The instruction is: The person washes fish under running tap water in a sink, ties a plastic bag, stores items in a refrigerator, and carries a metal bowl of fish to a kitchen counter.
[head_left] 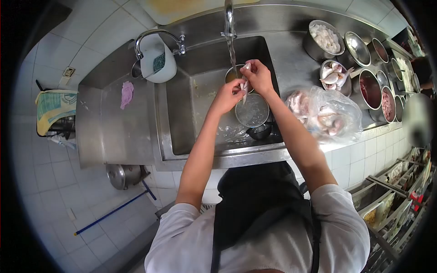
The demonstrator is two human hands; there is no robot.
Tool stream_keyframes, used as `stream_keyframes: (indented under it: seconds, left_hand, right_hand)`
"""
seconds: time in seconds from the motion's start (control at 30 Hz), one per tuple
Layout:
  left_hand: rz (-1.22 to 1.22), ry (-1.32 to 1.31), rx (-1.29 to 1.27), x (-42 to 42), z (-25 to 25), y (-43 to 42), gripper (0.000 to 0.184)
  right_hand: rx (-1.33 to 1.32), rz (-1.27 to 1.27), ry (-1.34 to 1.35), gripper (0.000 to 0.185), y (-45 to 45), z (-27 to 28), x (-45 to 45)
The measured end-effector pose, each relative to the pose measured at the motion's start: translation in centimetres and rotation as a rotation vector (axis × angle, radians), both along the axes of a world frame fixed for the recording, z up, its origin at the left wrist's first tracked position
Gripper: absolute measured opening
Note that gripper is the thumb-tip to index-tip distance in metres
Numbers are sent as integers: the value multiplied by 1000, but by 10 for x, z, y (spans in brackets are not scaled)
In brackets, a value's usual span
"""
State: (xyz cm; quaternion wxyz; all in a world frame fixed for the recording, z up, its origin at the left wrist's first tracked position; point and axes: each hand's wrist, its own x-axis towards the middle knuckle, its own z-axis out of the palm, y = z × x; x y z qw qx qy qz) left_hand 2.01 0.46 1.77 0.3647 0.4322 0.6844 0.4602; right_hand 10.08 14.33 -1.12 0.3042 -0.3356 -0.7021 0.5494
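Over the steel sink (186, 100), my left hand (229, 96) and my right hand (258, 76) pinch a small pale pink fish (245, 86) between them. Water runs from the tap (229, 22) just behind my fingers. Below the fish, a round metal bowl (251, 110) with water in it sits in the sink. Partly hidden behind my hands is another round pot (232, 73) under the stream. A black ladle-like utensil (259, 131) lies by the bowl. On the counter to the right, a metal bowl (336, 76) holds several whole fish, and a clear plastic bag (334, 116) contains more.
Behind the fish bowl stands a pot of whitish pieces (324, 38). Pots of red meat (369, 88) and lids (357, 49) crowd the far right. To the left are a white container (157, 59), a pink cloth (127, 94) and a second tap (159, 31).
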Motion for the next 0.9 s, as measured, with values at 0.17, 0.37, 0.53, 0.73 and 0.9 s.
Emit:
stream_keyframes:
  seconds: [0.17,0.37,0.53,0.73,0.9]
  left_hand:
    - [-11,329,1,-13,-16,0,29]
    - [-20,-20,36,-26,-30,16,13]
    - [99,-169,-2,-25,-47,26,15]
    - [328,-112,101,-16,-59,27,18]
    - [401,74,59,-1,-29,21,18]
  right_hand:
    - [124,-32,-120,39,-17,13,-17]
    - [-365,186,-176,33,-5,-39,-30]
    - [-287,53,-264,31,-6,-15,-13]
    - [7,-53,-432,38,-11,2,-9]
    - [-25,26,-238,30,-5,-37,-5]
